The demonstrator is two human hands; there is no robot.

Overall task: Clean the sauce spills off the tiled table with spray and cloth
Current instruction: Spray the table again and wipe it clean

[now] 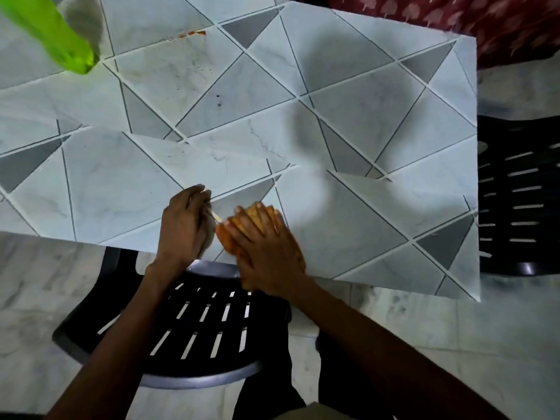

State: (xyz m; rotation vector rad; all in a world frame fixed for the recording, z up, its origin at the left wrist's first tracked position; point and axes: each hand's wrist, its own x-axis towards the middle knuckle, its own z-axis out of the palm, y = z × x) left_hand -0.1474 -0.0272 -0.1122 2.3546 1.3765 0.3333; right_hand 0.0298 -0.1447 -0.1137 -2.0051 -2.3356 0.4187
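An orange cloth lies on the tiled table near its front edge. My right hand rests flat on the cloth with its fingers straight, covering most of it. Just to the left, my left hand curls round a small pale grey thing with a yellowish tip; what it is I cannot tell. A green spray bottle stands at the far left corner, blurred. An orange-red sauce smear sits at the far side of the table. Small dark specks mark the middle.
A black slatted chair stands under the table's front edge, between my arms. A second black chair is beyond the right edge. Red patterned fabric lies past the far right corner. The floor is pale marble.
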